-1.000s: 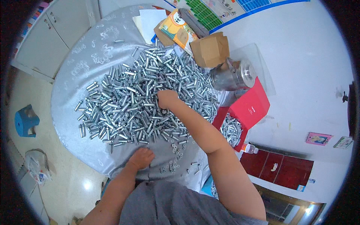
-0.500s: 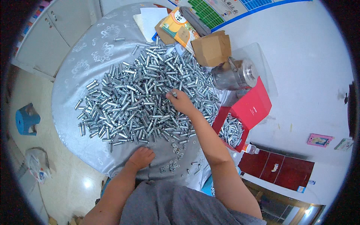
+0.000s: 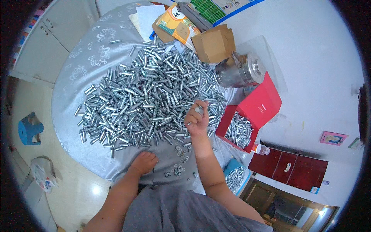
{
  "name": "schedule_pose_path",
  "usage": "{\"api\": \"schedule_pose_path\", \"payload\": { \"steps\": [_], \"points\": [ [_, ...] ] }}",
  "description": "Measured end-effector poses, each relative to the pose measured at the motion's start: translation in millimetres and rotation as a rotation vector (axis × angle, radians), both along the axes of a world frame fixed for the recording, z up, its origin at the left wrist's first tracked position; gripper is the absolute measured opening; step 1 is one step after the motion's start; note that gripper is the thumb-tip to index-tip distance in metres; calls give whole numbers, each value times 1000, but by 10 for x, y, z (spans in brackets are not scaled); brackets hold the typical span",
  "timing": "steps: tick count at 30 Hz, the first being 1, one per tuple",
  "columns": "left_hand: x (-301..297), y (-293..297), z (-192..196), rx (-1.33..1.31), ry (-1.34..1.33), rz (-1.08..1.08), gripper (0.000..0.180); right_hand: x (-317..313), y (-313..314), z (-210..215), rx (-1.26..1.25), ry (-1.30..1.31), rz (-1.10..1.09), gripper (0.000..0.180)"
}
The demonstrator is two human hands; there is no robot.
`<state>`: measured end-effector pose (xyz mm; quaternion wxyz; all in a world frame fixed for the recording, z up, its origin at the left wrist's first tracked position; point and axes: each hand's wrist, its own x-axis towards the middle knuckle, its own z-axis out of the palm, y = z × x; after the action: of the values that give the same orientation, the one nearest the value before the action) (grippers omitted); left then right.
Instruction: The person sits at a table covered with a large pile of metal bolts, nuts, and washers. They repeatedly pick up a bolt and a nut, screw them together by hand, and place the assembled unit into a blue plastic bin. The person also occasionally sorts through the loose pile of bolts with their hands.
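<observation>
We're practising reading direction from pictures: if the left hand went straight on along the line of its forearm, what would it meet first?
Probably the near edge of the pile of metal bolts, just ahead of the left hand; the hand's exact height is hard to judge from this view.
</observation>
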<state>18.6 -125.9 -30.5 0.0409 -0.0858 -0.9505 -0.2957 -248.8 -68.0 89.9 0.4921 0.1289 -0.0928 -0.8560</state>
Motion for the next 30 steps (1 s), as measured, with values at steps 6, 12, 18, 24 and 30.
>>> {"api": "schedule_pose_path", "payload": {
  "steps": [6,12,18,24,30],
  "points": [
    [20,-14,-12,-30,-5,-13,9,318,-132,65,-312,-183,-15,33],
    [15,18,-18,-17,-11,-9,8,365,-4,54,-170,-147,4,41],
    [6,-20,46,-54,-95,-43,10,646,315,-261,-10,-194,85,47],
    [-11,-27,31,-55,-55,-38,10,866,900,-460,417,-256,208,50],
    [-31,-24,55,-58,-56,-28,11,469,889,-254,966,377,296,38]
  ]
}}
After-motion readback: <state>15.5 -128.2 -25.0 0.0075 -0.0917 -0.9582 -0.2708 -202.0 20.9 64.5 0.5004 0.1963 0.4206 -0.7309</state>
